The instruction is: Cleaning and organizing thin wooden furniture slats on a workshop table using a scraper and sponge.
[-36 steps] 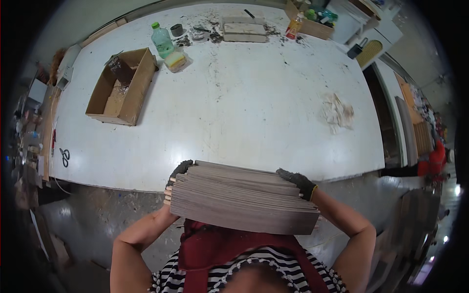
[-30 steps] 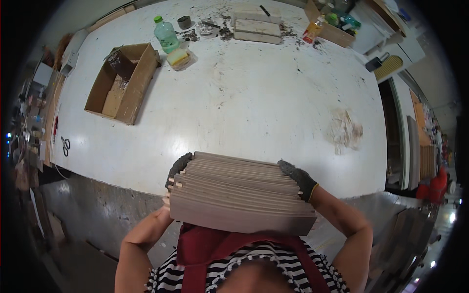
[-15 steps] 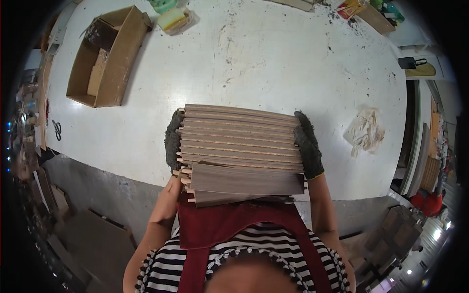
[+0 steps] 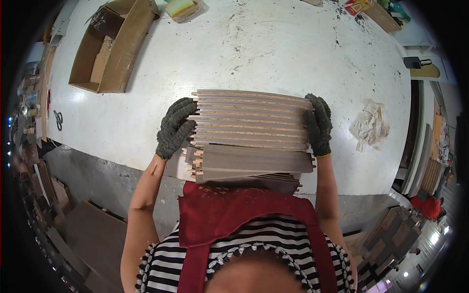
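A row of brown particle-board strips (image 4: 251,119) stands on edge, side by side, with wooden dowels poking out of the left ends. My left hand (image 4: 174,128), in a dark knitted glove, presses its fingers against those left ends. At the opposite ends, my gloved right hand (image 4: 318,125) bears on the row, so the strips are held between both hands. Closer to my body, more strips (image 4: 256,161) lie flat in a loose, uneven stack, dowels showing at their left ends. The fingertips of both hands are partly hidden at the row's ends.
On the white table (image 4: 234,63), an open cardboard box (image 4: 117,63) stands at the far left, near a wrapped yellow sponge-like block (image 4: 181,9). Scissors (image 4: 58,120) lie by the left edge. A crumpled pale cloth (image 4: 371,126) lies to the right.
The upright row has shifted a little away from my body, apart from the flat strips. My left hand has turned, its back and fingers now showing more. Both hands remain at the row's ends.
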`<state>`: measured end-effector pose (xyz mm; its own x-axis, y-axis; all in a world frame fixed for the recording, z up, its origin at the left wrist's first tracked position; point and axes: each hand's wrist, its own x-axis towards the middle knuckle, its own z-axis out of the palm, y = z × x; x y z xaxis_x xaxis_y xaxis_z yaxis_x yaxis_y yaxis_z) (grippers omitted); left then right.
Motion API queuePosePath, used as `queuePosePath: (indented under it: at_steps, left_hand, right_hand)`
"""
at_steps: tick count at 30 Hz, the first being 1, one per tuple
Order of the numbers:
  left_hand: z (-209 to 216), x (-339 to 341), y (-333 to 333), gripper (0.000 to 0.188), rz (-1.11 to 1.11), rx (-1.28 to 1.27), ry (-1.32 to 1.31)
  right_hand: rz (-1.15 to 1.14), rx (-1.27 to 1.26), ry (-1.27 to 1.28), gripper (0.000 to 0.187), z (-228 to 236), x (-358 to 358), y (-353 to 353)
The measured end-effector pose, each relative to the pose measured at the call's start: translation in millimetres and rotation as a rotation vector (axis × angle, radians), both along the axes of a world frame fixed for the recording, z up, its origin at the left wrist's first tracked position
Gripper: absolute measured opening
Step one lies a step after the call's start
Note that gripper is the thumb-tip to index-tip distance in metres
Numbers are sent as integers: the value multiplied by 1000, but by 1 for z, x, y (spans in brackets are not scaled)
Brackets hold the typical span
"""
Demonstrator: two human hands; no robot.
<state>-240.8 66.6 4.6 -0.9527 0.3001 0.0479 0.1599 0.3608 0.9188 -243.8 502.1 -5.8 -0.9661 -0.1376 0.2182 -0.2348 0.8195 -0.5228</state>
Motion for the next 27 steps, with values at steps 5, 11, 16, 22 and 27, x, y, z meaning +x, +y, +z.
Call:
queuePosePath:
  at_steps: [5,11,16,22,27]
  left_hand:
    - [0,11,-4,40,28,80,-38]
    - [25,52,-5,46,269,153,-196]
    - [55,99,19,46,411,177,-358]
    - [66,103,32,48,233,-106,-263]
    - [72,103,37,64,153,-336,-128]
  right_hand:
    - [-92,-290,-82,50,17,7,-6]
    - [-120,-271,-248,38,81,59,-3]
    - [-285,-223,-599,44,73,103,-12]
    - [-241,-428,-646,55,69,107,-10]
    - [-158,-584,-774,67,72,104,0]
